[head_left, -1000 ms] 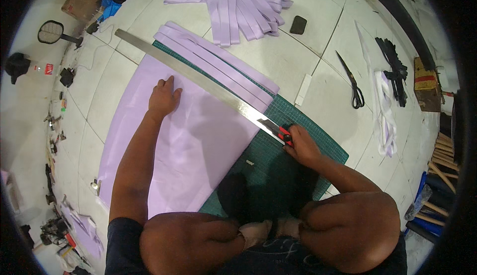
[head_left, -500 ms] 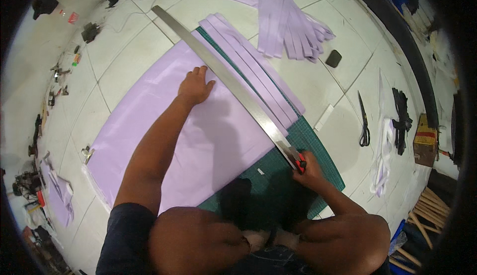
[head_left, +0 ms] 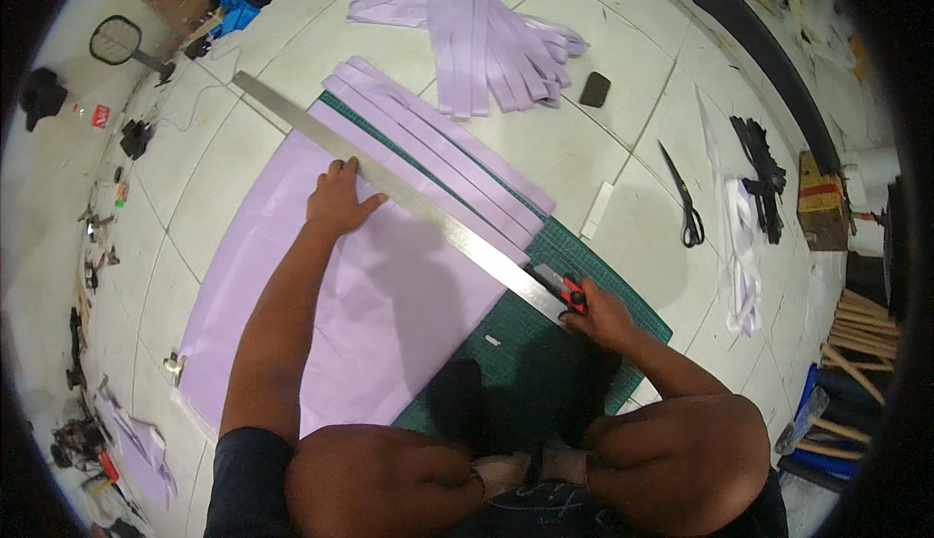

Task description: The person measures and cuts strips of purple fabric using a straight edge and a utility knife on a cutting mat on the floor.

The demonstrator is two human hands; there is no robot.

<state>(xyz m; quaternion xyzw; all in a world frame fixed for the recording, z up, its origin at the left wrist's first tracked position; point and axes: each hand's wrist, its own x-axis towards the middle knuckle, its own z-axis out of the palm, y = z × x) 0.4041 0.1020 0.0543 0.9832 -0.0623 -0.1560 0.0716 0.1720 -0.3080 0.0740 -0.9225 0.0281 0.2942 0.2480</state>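
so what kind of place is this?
Probably an informal craft or sewing workshop, with the work done on a tiled floor: lilac sheet on a green cutting mat, long metal ruler, a pile of cut strips, and scissors.

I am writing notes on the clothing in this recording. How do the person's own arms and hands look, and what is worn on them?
Both forearms are bare down to the hands. The left hand and the right hand wear no gloves, and no watch, ring or bracelet can be seen. A short dark sleeve covers only the left upper arm near the shoulder. The right sleeve is hidden behind the knee.
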